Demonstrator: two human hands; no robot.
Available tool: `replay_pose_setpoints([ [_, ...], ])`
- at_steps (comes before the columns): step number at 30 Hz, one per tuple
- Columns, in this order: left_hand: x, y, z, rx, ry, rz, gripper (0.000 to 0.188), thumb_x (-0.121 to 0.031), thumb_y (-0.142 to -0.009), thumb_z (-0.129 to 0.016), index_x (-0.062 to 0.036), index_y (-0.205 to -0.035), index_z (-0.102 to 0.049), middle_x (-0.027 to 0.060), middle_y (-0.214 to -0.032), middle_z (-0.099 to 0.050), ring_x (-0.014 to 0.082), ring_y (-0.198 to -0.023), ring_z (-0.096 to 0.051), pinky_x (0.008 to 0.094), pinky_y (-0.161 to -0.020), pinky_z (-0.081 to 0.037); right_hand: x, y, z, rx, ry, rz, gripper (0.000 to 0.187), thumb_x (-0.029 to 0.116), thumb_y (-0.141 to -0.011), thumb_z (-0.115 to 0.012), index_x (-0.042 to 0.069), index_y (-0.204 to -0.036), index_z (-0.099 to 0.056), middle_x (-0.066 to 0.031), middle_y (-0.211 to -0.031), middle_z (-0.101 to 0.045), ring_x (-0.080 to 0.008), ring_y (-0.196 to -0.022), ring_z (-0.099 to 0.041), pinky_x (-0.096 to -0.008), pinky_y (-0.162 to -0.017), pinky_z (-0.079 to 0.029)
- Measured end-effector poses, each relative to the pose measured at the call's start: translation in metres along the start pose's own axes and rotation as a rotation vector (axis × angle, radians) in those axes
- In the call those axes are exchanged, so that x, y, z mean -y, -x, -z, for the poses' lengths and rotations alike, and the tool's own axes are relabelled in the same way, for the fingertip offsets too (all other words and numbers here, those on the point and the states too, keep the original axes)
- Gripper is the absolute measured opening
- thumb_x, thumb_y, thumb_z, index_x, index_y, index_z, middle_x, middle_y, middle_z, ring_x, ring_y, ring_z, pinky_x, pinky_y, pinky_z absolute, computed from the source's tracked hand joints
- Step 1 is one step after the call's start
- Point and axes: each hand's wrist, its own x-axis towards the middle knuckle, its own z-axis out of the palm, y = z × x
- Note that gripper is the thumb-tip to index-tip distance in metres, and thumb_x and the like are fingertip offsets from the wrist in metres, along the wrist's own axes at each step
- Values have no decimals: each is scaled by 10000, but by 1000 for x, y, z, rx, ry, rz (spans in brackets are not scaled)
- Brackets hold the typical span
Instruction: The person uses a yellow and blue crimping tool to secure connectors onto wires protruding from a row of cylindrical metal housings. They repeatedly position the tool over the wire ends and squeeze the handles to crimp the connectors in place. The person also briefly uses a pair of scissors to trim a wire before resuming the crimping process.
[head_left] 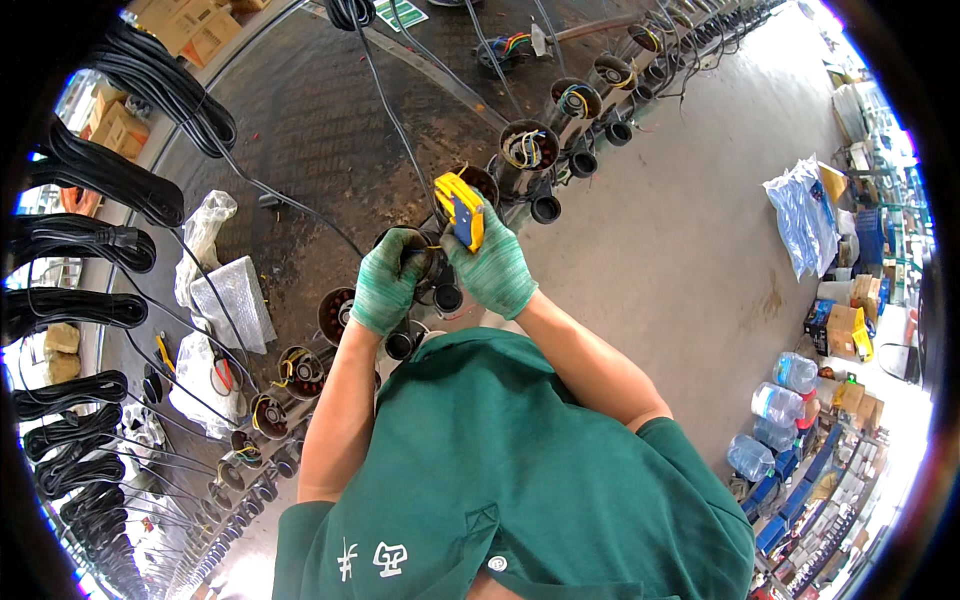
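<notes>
My right hand (493, 270), in a green-and-white knit glove, is closed around a yellow-and-blue hand tool (461, 212); its exact kind is not clear. Beside it my left hand (386, 283), gloved the same way, pinches a thin yellowish wire (434, 247) that shows between the two hands. Both hands are over the open end of a dark cylindrical motor housing (425, 262), which they partly hide. A black cable (300, 207) runs from the left toward my left hand. Just beyond the tool stands another round housing (482, 183).
Similar housings with coloured wires, such as one open housing (528, 147), line the edge of the dark worktable (310, 140). Coiled black cables (160, 85) hang along the left. Red-handled pliers (222, 374) lie on plastic wrap. Water bottles (776, 404) stand at the right.
</notes>
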Motion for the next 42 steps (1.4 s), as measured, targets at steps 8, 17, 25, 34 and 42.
replay_pose_setpoints([
  [8,-1,1,4,-48,-60,16,193,-3,-976,-672,-26,-1164,-636,105,-956,-715,179,-859,-662,328,-827,-555,30,-3,46,134,169,-36,459,140,-913,-765,5,-1300,-559,-216,-1009,-680,-360,-900,-673,-410,-809,-545],
  [17,12,3,-3,-98,28,-27,333,-13,-968,-673,-34,-1295,-611,134,-1034,-739,228,-924,-725,354,-854,-575,71,-12,12,201,533,393,453,129,-808,-783,27,-1232,-658,-181,-1094,-722,-414,-985,-663,-491,-883,-527],
  [25,20,7,-8,1,217,165,320,60,-982,-645,-66,-1277,-650,31,-1158,-714,191,-980,-679,312,-870,-575,62,-27,4,358,677,445,443,127,-833,-751,52,-1256,-643,-159,-1070,-726,-372,-1007,-673,-479,-904,-515],
  [34,18,-3,-12,-233,17,42,166,-46,-953,-716,-2,-1113,-720,155,-991,-756,235,-857,-718,366,-809,-581,70,-46,4,315,415,83,383,91,-901,-713,38,-1265,-608,-242,-1004,-712,-465,-941,-674,-484,-859,-535],
  [42,3,-2,-7,-168,7,74,246,-23,-1005,-672,-29,-1238,-750,81,-964,-770,108,-811,-684,277,-756,-567,60,-23,62,386,-368,-370,460,166,-1006,-686,35,-1423,-542,-51,-1150,-685,-165,-1053,-663,-326,-953,-551],
])
